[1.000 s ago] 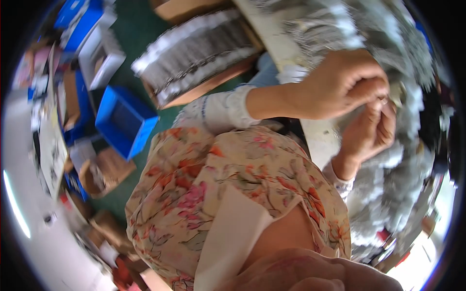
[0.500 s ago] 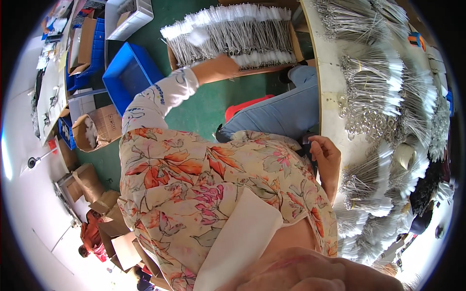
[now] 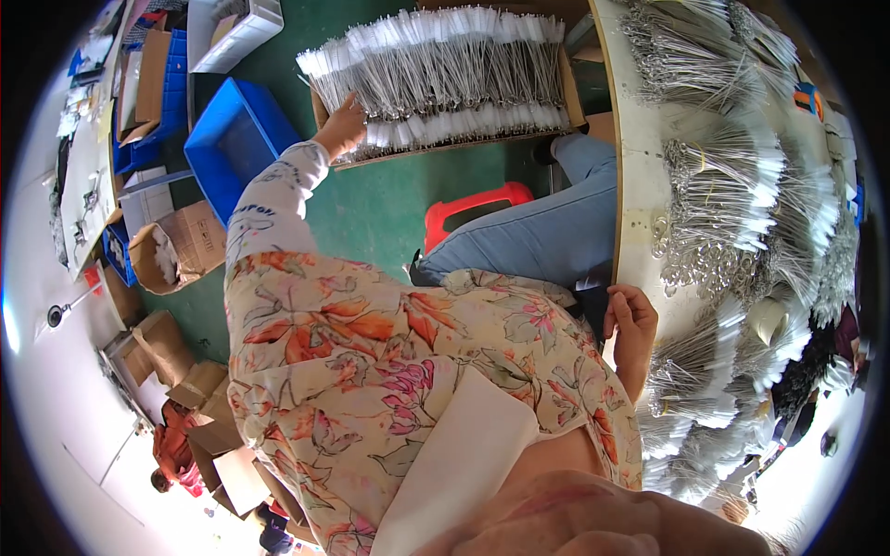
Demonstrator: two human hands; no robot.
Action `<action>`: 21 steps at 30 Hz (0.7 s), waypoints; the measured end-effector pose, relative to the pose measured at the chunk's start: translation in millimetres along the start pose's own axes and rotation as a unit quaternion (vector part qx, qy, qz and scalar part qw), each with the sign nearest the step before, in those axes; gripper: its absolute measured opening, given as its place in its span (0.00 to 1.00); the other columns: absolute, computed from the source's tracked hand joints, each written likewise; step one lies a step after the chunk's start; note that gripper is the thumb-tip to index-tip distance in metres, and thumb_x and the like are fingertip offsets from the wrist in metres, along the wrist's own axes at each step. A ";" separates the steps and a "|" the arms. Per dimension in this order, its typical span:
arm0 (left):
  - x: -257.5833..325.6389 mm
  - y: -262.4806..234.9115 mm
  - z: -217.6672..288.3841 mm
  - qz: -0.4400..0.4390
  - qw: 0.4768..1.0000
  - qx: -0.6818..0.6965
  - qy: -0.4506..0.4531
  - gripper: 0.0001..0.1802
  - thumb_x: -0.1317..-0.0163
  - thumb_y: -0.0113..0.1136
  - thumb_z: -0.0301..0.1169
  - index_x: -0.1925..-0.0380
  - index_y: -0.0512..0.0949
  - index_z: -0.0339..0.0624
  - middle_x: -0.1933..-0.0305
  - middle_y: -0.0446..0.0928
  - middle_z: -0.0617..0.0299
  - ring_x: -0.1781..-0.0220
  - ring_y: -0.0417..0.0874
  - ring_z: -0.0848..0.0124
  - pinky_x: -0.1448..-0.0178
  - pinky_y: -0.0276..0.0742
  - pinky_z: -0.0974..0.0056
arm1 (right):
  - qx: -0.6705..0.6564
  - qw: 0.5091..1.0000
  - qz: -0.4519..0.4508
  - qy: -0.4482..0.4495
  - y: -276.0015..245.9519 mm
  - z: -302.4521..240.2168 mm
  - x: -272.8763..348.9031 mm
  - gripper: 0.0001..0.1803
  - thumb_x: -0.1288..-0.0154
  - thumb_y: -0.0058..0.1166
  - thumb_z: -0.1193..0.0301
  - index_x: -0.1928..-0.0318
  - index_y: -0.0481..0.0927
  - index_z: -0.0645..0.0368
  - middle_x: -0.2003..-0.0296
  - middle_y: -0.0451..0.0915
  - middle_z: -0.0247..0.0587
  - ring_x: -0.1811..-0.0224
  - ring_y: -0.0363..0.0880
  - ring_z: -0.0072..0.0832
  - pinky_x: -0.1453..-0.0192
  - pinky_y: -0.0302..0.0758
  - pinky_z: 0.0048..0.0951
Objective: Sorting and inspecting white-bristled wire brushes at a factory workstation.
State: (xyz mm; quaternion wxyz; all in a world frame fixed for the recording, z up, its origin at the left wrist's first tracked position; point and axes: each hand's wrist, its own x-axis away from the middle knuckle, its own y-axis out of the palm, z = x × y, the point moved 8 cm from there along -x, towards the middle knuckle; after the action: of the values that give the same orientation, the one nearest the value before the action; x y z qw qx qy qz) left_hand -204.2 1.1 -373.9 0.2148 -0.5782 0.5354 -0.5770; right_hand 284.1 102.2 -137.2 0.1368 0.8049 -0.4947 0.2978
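Note:
My left hand (image 3: 343, 132), in a white patterned sleeve, reaches to the left end of a cardboard box (image 3: 464, 141). Its index finger is stretched out against the wire stems of the white-bristled wire brushes (image 3: 454, 65) packed there in rows; I see nothing gripped in it. Beside the table's edge, my right hand (image 3: 632, 320) is held up with loosely bent fingers and the thumb apart. Nothing shows in its grasp. Bundles of similar wire brushes (image 3: 718, 190) with looped ends lie on the table to its right.
Left of the box stands a blue plastic bin (image 3: 209, 153), with a white crate (image 3: 264, 23) behind it. An opened carton (image 3: 199, 246) holds white pieces. A red plastic frame (image 3: 451, 206) is on the green floor by my leg. The pale table (image 3: 635, 167) runs along my right.
My left hand has moved left, from the front of the box to its left end. A blurred white thing above the brushes no longer shows. My right hand's fingers have curled slightly.

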 end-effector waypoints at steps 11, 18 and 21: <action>41.0 84.8 -90.0 -0.057 0.628 0.510 -0.585 0.40 0.62 0.63 0.63 0.69 0.78 0.31 0.57 0.78 0.48 0.59 0.81 0.56 0.48 0.74 0.58 | 0.004 1.000 0.003 0.008 -1.3 -5.1 -5.0 0.08 0.36 0.48 0.73 0.63 0.76 0.65 0.81 0.70 0.30 0.86 0.63 0.15 0.83 0.58 0.16; 41.9 75.2 -94.3 0.011 0.679 0.365 -0.636 0.24 0.50 0.58 0.49 0.63 0.77 0.40 0.61 0.78 0.47 0.58 0.81 0.55 0.53 0.76 0.56 | -0.014 1.000 0.012 0.016 -2.6 -2.0 -3.7 0.08 0.35 0.47 0.73 0.63 0.76 0.65 0.80 0.70 0.31 0.86 0.64 0.15 0.83 0.58 0.16; 55.6 77.1 -92.9 0.077 0.698 0.384 -0.600 0.18 0.47 0.54 0.46 0.70 0.76 0.41 0.81 0.79 0.61 0.76 0.82 0.66 0.63 0.78 0.61 | -0.013 1.000 0.007 0.013 -2.7 -0.9 -6.2 0.08 0.35 0.47 0.73 0.63 0.76 0.65 0.80 0.70 0.32 0.86 0.63 0.15 0.83 0.58 0.15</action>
State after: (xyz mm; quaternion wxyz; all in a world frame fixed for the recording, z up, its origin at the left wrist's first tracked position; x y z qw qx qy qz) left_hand -329.4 -38.6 -393.8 0.7370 -0.6262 0.0681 -0.2451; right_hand 284.2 108.4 -140.1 0.1511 0.7957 -0.5024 0.3027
